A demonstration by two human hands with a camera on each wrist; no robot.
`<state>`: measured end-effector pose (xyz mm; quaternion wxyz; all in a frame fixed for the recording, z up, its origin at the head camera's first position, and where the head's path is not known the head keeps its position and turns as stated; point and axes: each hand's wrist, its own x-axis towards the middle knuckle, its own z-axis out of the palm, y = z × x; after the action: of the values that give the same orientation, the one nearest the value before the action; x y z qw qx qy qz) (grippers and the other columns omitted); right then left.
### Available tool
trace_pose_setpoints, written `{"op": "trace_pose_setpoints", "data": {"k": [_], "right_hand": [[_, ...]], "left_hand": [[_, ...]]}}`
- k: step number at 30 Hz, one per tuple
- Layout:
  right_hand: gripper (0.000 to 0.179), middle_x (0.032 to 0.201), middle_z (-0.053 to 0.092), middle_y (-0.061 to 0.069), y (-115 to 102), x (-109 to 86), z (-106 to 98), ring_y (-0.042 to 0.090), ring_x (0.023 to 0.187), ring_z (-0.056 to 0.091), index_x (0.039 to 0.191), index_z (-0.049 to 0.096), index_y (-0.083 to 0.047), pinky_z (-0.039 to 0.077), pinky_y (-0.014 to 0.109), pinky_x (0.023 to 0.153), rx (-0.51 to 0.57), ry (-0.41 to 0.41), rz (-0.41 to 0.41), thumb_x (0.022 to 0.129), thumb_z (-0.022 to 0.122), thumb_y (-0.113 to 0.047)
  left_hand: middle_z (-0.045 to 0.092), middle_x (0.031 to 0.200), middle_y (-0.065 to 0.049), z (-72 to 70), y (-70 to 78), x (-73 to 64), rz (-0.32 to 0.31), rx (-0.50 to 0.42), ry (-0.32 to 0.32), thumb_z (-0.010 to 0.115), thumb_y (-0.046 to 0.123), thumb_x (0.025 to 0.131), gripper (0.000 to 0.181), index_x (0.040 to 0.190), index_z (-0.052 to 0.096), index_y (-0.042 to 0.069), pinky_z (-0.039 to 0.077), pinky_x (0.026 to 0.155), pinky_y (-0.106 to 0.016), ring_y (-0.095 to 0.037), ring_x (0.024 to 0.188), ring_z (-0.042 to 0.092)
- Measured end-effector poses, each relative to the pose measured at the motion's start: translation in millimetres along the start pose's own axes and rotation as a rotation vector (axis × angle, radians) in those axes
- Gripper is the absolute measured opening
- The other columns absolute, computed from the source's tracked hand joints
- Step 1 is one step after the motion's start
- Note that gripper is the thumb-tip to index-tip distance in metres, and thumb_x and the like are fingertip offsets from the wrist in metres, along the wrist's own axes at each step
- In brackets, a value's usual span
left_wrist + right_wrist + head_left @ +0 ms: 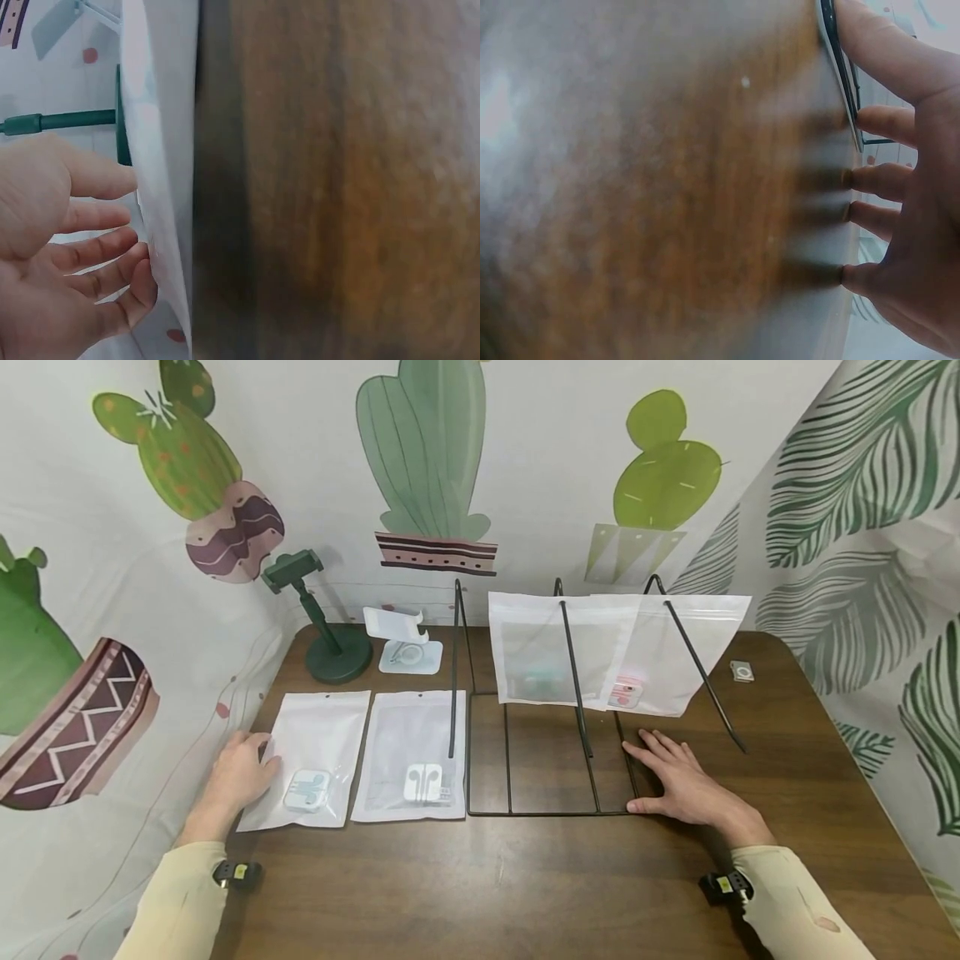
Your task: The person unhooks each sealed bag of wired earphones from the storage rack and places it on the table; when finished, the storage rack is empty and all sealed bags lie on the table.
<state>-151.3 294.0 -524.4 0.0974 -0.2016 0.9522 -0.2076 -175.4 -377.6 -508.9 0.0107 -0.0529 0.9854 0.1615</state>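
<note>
My left hand (242, 770) is at the left edge of a white zip pouch (318, 739) that lies flat with an earphone case in it. In the left wrist view, the loosely bent fingers (112, 247) reach the pouch's edge. Beside it lies a second zip pouch (405, 735) with white earphones showing through. My right hand (678, 785) rests on the table with fingers spread, the thumb and forefinger at the base of a black wire rack (551, 814). From the rack's prongs hang two pouches, one with a greenish item (540, 678) and one with a red-and-white item (626, 692).
A green phone stand (339, 652) and a white folding stand (408, 656) are at the table's back left. A small silver clip-on player (742, 671) lies at the back right. The rack's angled prongs (705, 681) stick out toward the front above the wooden table (495, 893).
</note>
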Motion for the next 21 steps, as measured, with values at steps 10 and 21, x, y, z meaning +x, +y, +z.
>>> {"op": "trace_pose_setpoints", "data": {"k": [10,21], "right_hand": [[0.095,0.155,0.025,0.029,-0.3,-0.7,0.3,0.049,0.142,0.017,0.147,0.041,-0.009,0.012,0.075,0.107,0.003,0.004,-0.009,0.074,0.075,-0.059],[0.095,0.155,0.025,0.029,-1.8,0.2,-1.5,0.049,0.142,0.018,0.148,0.041,-0.010,0.012,0.075,0.106,-0.006,0.003,-0.010,0.074,0.076,-0.058]], "left_hand": [[0.056,0.115,-0.026,-10.2,34.7,-6.3,0.214,-0.033,0.134,0.068,0.010,0.085,0.038,0.117,0.059,-0.007,0.048,0.077,-0.056,-0.043,0.096,0.059],[0.062,0.115,-0.020,0.9,81.6,-6.2,0.410,-0.090,0.172,0.071,0.018,0.085,0.038,0.115,0.060,-0.002,0.044,0.096,-0.055,-0.039,0.112,0.056]]}}
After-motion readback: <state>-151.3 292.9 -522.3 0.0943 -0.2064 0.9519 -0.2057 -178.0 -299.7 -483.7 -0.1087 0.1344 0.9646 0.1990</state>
